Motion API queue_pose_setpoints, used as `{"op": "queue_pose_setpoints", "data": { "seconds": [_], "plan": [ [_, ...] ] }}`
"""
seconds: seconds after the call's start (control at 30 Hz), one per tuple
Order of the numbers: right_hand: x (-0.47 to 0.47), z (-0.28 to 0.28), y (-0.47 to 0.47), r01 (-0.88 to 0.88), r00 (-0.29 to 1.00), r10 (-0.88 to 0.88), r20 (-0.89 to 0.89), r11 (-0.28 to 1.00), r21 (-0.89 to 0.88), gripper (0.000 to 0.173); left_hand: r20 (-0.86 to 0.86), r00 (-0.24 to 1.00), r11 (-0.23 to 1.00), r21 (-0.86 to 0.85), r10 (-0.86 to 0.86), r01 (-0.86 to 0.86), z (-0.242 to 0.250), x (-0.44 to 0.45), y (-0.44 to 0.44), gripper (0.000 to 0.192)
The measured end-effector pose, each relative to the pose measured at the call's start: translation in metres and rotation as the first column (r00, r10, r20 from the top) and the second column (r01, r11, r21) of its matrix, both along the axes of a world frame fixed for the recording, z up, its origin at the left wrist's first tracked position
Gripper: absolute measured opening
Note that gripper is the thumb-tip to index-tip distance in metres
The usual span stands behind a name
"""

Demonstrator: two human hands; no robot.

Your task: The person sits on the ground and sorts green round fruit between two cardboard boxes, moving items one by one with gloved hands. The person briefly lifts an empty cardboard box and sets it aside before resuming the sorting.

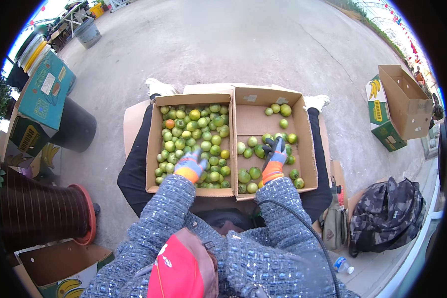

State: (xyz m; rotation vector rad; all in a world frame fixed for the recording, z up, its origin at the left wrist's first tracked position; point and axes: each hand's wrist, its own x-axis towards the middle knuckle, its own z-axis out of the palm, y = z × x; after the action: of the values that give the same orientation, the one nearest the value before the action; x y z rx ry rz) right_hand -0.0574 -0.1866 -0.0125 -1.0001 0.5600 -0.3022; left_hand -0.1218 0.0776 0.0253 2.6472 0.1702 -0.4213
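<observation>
Two open cardboard boxes stand side by side between my legs. Many green tomatoes [191,126] fill most of the left cardboard box [193,99]; a single orange one [170,124] lies near its upper left. My left hand [191,165], in a grey and orange work glove, is over these tomatoes, its fingers apart and slightly blurred. In the right cardboard box [271,95] fewer green tomatoes lie scattered. My right hand [276,153], gloved alike with dark fingertips, is low among the middle ones; its fingers hide whether it grips any.
Banana cartons stand at the left [41,95], lower left [65,260] and right [404,102]. A dark bin [76,124] is left of my leg. A camouflage backpack [387,216] and a plastic bottle [344,265] lie at the right. A black cable [313,232] crosses my right sleeve.
</observation>
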Motion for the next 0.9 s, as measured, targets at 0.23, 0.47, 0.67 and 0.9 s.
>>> {"op": "queue_pose_setpoints", "data": {
  "seconds": [0.23,0.47,0.67,0.9],
  "plan": [
    [-0.008,0.019,0.019,-0.188,0.948,0.261,0.183,0.921,-0.340,0.051,-0.158,0.966,0.903,0.349,-0.207,0.251,0.035,-0.020,-0.060,0.071],
    [-0.027,0.043,0.039,-0.194,0.811,0.568,0.142,0.489,-0.851,0.045,-0.313,0.877,0.797,0.382,-0.366,0.468,0.014,-0.014,-0.073,0.048],
    [-0.043,0.094,0.039,-0.010,0.645,0.764,0.023,0.038,-0.999,0.055,-0.167,0.986,0.993,-0.117,-0.022,0.002,0.016,-0.009,-0.022,0.062],
    [-0.046,0.099,0.046,0.102,0.515,0.857,-0.026,-0.092,-0.991,0.065,0.029,0.999,0.551,-0.833,-0.033,0.042,0.047,0.000,-0.040,0.034]
  ]
}}
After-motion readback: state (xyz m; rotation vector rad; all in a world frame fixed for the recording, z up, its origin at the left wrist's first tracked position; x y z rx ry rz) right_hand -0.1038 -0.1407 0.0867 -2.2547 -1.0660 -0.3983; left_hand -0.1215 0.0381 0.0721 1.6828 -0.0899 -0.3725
